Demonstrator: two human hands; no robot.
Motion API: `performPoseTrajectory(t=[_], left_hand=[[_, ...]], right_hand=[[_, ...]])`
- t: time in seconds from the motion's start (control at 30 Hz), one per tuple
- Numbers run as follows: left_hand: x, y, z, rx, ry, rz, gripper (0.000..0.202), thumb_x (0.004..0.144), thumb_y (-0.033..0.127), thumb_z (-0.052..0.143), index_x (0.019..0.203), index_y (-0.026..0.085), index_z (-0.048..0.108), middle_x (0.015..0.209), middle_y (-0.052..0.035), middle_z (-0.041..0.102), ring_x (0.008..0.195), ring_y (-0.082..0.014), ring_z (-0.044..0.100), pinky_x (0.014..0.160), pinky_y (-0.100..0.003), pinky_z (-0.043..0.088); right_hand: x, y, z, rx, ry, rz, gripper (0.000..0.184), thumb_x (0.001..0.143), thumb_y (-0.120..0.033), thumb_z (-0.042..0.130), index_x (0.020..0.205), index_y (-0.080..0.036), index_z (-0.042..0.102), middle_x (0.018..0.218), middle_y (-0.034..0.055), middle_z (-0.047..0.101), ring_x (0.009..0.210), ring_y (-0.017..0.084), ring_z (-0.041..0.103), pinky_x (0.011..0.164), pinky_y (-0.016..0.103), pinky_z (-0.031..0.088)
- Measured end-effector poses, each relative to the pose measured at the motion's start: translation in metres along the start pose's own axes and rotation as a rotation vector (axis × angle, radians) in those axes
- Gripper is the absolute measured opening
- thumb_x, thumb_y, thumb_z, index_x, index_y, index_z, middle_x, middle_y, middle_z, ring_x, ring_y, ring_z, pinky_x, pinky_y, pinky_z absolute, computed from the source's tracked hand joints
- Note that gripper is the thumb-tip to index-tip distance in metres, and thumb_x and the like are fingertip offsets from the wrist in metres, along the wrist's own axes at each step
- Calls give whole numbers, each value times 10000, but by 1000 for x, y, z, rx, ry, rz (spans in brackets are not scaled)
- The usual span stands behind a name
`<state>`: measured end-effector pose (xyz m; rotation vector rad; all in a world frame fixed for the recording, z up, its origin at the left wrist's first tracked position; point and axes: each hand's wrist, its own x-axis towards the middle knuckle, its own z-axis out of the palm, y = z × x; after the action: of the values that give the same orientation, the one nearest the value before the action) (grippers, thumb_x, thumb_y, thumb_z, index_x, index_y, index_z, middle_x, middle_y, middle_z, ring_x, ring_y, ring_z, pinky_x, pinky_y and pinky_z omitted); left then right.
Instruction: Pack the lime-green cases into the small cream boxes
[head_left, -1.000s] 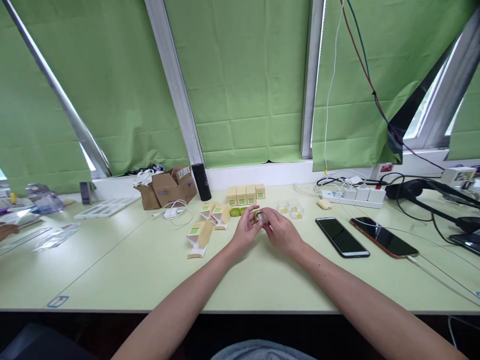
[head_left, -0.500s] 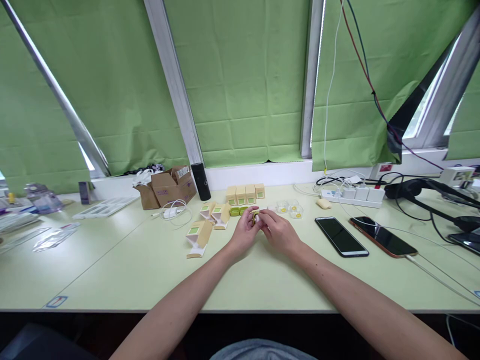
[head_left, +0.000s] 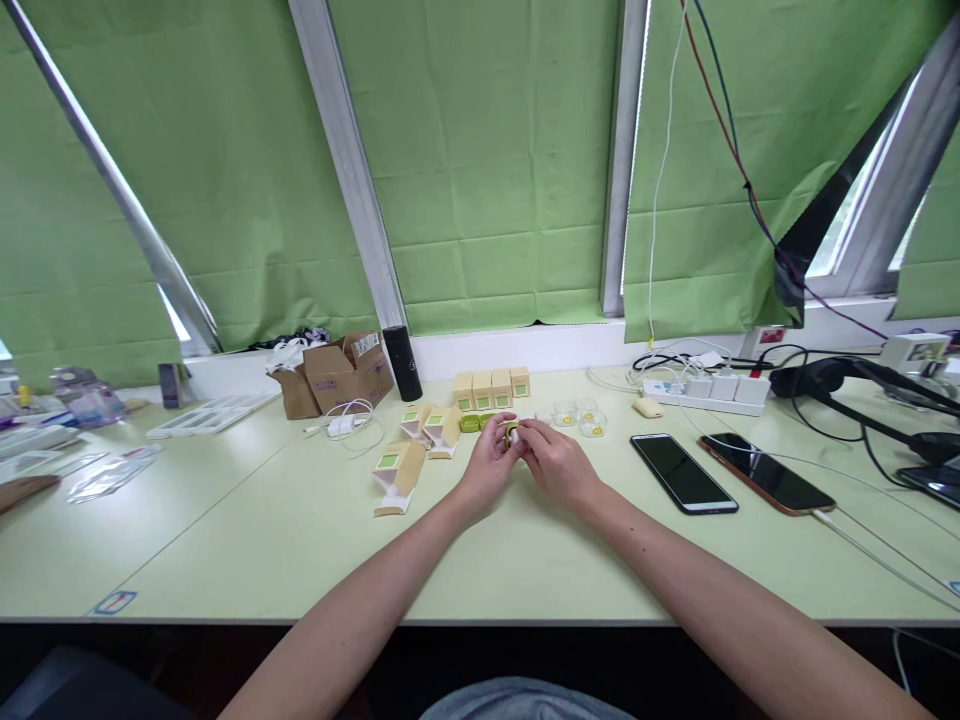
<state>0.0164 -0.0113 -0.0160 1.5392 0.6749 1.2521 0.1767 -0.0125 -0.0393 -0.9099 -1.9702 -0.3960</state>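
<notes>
Left hand (head_left: 489, 462) and right hand (head_left: 559, 462) both on a small green-and-white piece (head_left: 512, 433)!

Right at the middle of the frame, here's the action: the piece sits between the two hands, above the counter (head_left: 300, 545). The left grip is closed around it, the right grip pinches it from the other side, and the fingers hide much of its shape.

Just beyond the left fingertips, a pair of green blocks (head_left: 478, 422) sits on the counter, and behind them stands a row of four cream boxes (head_left: 491, 391). Left of centre, look at this, three opened boxes (head_left: 398, 472) lie with flaps out, two close together and one nearer the front edge. Over to the right of the hands, a cluster of clear cups (head_left: 577, 417) shows touches of yellow inside.

Further right, two phones (head_left: 683, 473) lie face up with dark screens, a power strip (head_left: 705, 398) behind them and a black headset (head_left: 847, 395) toward the right edge. Back on the left of centre, a black cylinder (head_left: 403, 364) stands beside an open cardboard box (head_left: 345, 375). And at the far left edge, part of another person's arm (head_left: 26, 490) pokes in, near some clear bags (head_left: 112, 472)!
</notes>
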Motion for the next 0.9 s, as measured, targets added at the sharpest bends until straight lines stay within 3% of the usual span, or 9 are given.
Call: performPoseTrajectory(t=[0.67,0.9], left_hand=[[0,0,-1,-5,2,2,616,819,543,832,1235,223,508,1084,-60,669,947,-165,654,895,-320,521],[0,0,0,-49,-1,-3,613,836,511,825,1268,232,491,958,-21,665,940,-177,668,885,-334,528]], right_hand=[[2,-1,-2,-25,-32,0,245,1005,-101,474,1162,-175,646,1253,177,713,947,247,748,723,348,625],[3,-2,-5,133,-12,35,337,985,-103,504,1302,-196,574,1231,153,704,1083,280,710,845,421,633]])
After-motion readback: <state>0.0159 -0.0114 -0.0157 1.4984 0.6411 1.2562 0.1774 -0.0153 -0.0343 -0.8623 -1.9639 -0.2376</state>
